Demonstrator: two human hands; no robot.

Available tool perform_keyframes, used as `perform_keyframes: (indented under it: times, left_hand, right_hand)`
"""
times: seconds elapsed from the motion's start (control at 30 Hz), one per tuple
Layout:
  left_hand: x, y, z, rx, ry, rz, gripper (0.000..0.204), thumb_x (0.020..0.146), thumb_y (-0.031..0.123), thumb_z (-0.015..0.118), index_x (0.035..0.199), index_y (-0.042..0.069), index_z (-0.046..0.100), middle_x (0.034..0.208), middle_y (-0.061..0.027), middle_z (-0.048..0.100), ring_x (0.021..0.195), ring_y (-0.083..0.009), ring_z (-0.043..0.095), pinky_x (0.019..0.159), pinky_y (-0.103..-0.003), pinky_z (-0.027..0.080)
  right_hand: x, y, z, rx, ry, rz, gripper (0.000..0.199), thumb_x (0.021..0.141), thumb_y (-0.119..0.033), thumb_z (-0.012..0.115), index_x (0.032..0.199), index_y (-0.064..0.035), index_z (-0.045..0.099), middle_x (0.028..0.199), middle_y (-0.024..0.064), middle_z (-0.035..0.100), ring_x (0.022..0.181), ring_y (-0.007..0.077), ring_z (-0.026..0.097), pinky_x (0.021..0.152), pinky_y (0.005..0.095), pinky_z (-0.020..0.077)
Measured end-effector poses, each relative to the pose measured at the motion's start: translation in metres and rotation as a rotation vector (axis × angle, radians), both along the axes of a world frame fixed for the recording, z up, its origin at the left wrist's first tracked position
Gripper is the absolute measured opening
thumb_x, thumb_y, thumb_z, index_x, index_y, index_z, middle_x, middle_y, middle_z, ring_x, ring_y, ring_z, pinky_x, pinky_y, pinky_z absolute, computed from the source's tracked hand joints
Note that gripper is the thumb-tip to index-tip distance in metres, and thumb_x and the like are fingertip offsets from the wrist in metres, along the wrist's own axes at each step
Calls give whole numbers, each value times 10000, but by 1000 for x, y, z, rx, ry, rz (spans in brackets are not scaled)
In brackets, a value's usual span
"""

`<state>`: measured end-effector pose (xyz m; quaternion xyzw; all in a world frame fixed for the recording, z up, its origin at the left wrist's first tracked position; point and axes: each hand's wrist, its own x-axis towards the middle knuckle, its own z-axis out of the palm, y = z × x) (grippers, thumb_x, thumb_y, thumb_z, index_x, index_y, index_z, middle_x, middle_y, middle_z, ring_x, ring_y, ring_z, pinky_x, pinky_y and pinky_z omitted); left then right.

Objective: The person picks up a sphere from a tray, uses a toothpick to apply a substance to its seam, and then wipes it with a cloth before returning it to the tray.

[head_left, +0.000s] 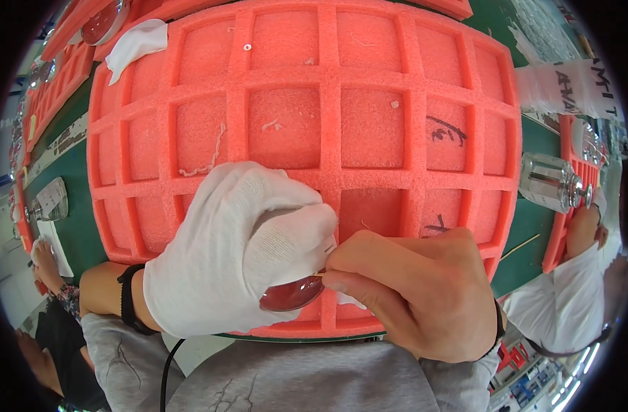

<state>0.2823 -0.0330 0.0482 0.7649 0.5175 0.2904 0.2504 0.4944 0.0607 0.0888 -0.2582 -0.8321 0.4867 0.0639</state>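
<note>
My left hand, in a white knit glove, is closed around a rounded, shiny glass piece that looks dark red. Only its lower curve shows below the glove; the fingers hide the rest. My right hand is bare, with thumb and forefinger pinched on a thin, pale wooden stick. The stick's tip meets the glass edge beside the gloved fingers. Both hands are above the near rows of a red foam tray with square compartments.
A white cloth lies on the tray's far left corner. Glass jars stand right and left on the green table. Another thin stick rests at right. Co-workers' arms show at right and left.
</note>
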Motion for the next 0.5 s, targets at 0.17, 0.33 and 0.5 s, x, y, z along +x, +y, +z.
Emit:
perform_keyframes:
  times: [0.17, 0.33, 0.5]
  left_hand:
    - [2, 1, -4, 14, -33, 14, 609, 711, 130, 899, 1230, 70, 585, 1130, -91, 610, 973, -305, 589, 811, -421, 493]
    - [-1, 2, -5, -24, -43, -9, 612, 686, 110, 891, 1218, 67, 590, 1097, -88, 620, 957, -299, 589, 802, -417, 492]
    - [-3, 6, 9, -187, -37, -31, 514, 657, 129, 892, 1106, 74, 648, 1080, -83, 620, 999, -299, 570, 848, -421, 476]
  right_hand:
    - [-1, 3, 0, -20, -5, 23, 86, 912, -98, 742, 952, -39, 694, 770, 89, 683, 616, 280, 669, 524, 341, 496]
    - [-5, 3, 5, -8, -12, 60, 89, 907, -92, 746, 952, -35, 694, 746, 91, 673, 598, 276, 661, 511, 334, 489]
    - [-2, 5, -1, -20, 56, 41, 65, 915, -53, 727, 962, -22, 695, 722, 88, 663, 571, 259, 651, 505, 316, 484]
